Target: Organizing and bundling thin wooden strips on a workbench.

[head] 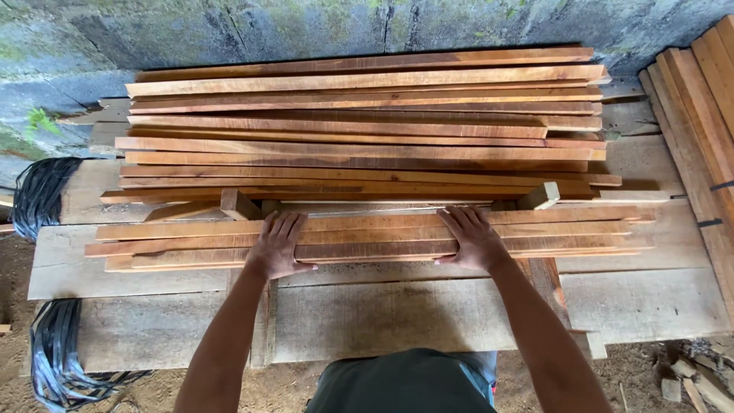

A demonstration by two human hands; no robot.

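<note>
A small bundle of long reddish wooden slats (pixel 367 237) lies crosswise on a grey plank bench (pixel 397 313). My left hand (pixel 277 246) rests palm down on the bundle left of its middle, fingers wrapped over the far edge. My right hand (pixel 472 239) presses on it the same way, right of the middle. Behind the bundle sits a larger stack of similar slats (pixel 367 126), piled several layers high. Two short wooden blocks (pixel 238 203) (pixel 540 196) stand between the bundle and the big stack.
A mossy concrete wall (pixel 229 30) rises behind the stack. More planks (pixel 703 115) lean at the right edge. Coils of black strapping (pixel 42 195) (pixel 57 352) lie at the left. Sandy ground with wood scraps (pixel 688 382) shows at lower right.
</note>
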